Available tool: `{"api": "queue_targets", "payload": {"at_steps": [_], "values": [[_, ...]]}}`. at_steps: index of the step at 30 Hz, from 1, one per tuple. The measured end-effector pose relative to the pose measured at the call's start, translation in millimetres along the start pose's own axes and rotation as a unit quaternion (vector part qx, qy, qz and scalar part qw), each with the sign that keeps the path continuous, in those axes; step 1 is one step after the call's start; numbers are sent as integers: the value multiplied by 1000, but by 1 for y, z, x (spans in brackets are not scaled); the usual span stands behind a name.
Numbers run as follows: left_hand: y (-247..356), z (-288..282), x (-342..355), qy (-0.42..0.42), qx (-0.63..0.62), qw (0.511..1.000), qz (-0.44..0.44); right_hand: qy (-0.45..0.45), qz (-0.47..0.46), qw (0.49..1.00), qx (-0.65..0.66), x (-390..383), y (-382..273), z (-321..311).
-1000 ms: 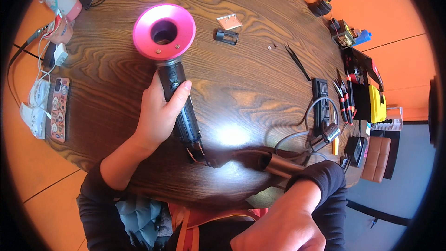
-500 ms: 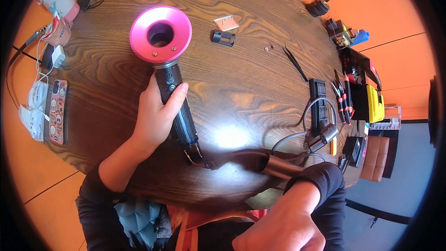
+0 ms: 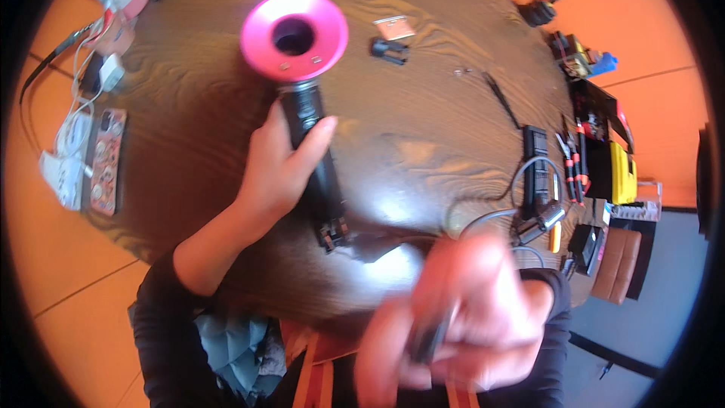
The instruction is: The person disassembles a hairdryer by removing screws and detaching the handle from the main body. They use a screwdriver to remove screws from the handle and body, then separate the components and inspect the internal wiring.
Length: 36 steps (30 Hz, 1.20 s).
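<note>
My left hand is wrapped around the handle of a hair dryer, thumb along its front. The dryer's round pink head points away from me; its black handle has its lower end bare, with small metal contacts showing. Close to my body, over the table's near edge, my right hand is smeared by motion. Its fingers curl around a small dark piece, too blurred to name. Beyond the dryer lie a black frame-like part and a flat clear-and-orange piece.
Tweezers and tiny screws lie right of centre. Farther right are a black bit case, a grey cord with a cylindrical part, red-handled pliers and a yellow box. A patterned phone rests at left.
My right hand has risen toward the view and turned, now showing the dark piece in its fingers. The view has shifted slightly; my left hand keeps its hold on the dryer.
</note>
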<state>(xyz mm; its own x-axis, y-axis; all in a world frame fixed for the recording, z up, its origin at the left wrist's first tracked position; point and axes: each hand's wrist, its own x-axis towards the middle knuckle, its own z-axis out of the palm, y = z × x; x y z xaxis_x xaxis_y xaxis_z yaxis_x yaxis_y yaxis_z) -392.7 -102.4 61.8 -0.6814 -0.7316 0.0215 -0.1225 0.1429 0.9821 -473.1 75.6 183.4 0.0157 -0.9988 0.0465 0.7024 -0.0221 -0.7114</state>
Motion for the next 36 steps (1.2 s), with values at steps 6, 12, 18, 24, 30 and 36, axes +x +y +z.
{"api": "queue_targets", "payload": {"at_steps": [6, 12, 18, 24, 30, 36], "values": [[-3, 2, 2, -2, -5, 1000, 17, 246, -100, 935, -235, 6, 0, -32], [-1, 2, 2, -13, -15, 1000, -17, 206, -212, 861, -415, 5, 8, -50], [0, 1, 2, -16, -17, 1000, -10, 91, -252, 806, -528, 2, 23, -71], [0, 1, 3, -14, -4, 1000, 1, 83, -267, 784, -555, 1, 26, -75], [0, 1, 2, -15, -7, 1000, 2, 82, -275, 773, -565, 1, 26, -78], [1, 1, 2, -12, -9, 1000, 7, 79, -279, 766, -574, 0, 26, -80]]}}
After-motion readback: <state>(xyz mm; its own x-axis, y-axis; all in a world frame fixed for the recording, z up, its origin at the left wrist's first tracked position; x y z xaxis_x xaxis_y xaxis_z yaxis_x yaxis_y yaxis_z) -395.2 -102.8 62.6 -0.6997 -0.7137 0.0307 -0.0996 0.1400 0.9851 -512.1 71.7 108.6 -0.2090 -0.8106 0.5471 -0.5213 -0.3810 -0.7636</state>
